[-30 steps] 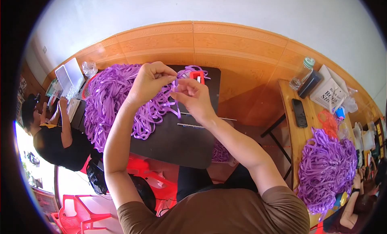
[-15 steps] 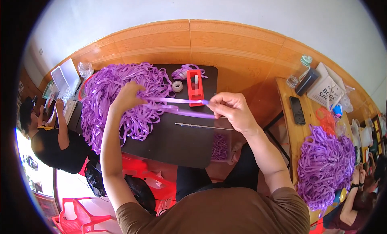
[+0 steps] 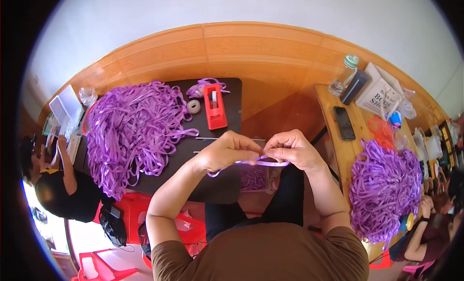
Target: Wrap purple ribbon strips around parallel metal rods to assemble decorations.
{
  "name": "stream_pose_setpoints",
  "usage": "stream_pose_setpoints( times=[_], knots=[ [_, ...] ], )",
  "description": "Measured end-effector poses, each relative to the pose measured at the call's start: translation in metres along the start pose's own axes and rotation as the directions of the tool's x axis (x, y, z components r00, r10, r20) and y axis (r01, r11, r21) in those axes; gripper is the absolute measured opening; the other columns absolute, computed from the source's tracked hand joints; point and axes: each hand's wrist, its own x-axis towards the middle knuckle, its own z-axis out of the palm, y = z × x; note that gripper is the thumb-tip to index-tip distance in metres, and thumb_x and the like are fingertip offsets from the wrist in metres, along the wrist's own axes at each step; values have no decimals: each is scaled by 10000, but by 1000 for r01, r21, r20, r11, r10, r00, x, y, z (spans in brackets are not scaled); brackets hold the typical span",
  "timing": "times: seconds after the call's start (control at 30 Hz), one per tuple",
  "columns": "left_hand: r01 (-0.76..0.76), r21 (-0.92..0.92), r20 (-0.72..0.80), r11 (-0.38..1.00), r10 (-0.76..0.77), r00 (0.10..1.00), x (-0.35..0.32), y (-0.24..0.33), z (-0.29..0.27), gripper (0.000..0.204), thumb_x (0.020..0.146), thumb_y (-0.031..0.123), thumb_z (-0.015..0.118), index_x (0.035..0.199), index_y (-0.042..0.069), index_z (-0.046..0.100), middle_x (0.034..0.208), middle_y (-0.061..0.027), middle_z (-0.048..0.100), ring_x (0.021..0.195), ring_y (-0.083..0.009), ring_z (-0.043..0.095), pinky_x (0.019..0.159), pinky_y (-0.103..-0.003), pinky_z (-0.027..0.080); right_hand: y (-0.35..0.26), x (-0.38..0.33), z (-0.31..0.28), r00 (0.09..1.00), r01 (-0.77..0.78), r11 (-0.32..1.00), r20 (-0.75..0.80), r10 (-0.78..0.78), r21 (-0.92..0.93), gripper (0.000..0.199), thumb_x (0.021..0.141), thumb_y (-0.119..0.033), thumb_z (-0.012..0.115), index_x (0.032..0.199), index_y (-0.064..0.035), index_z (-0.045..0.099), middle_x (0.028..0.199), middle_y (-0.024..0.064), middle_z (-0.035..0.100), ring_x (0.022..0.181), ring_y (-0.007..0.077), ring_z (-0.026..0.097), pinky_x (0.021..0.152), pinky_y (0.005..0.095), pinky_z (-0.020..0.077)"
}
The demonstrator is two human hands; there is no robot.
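My left hand (image 3: pixel 232 151) and my right hand (image 3: pixel 293 150) meet just beyond the dark table's right edge, fingertips almost touching. Each is closed in a pinch on a narrow purple ribbon (image 3: pixel 274 163), which loops below the fingers; the exact pinch points are partly hidden. One end of the ribbon shows under my left wrist. Thin metal rods (image 3: pixel 205 138) lie near my left hand, partly covered by it. A large heap of purple ribbons (image 3: pixel 130 131) sits on the table to the left.
A red tape dispenser (image 3: pixel 216 117), a tape roll (image 3: pixel 193 106) and a small ribbon bundle (image 3: pixel 205 86) stand on the dark table (image 3: pixel 179 177). Below is a bin of purple pieces (image 3: pixel 253 178). The right-hand wooden table holds a phone (image 3: pixel 344 123), bottles and another ribbon heap (image 3: pixel 384 189). People sit on both sides.
My left hand has come away from the heap, right and downward to meet my right hand. The ribbon stretched between them now hangs in a short loop. The view has shifted slightly.
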Motion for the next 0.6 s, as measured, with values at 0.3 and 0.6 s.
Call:
stream_pose_setpoints(
  times=[0.3, 0.6],
  knots=[
    [97, -270, 77, 958, -79, 994, 24, -30, 14, 214, 847, 57, 654, 1017, -73, 645, 815, -77, 661, 729, -104, 608, 658, -205, 475, 4, -38, -38, 973, 77, 997, -219, -74, 2, 68, 819, -8, 643, 878, 9, 671, 657, 18, 593, 540, 41, 482, 477, 176, 307],
    [-115, -469, -160, 876, 44, 986, 8, 5, -23, 165, 900, 79, 563, 1003, -43, 604, 808, -97, 612, 719, -190, 607, 656, -290, 482, 113, -77, -67, 856, 379, 879, -470, -214, 289, 272, 730, 98, 657, 990, 22, 622, 781, 31, 603, 667, 102, 560, 616, 218, 441]
  ],
)
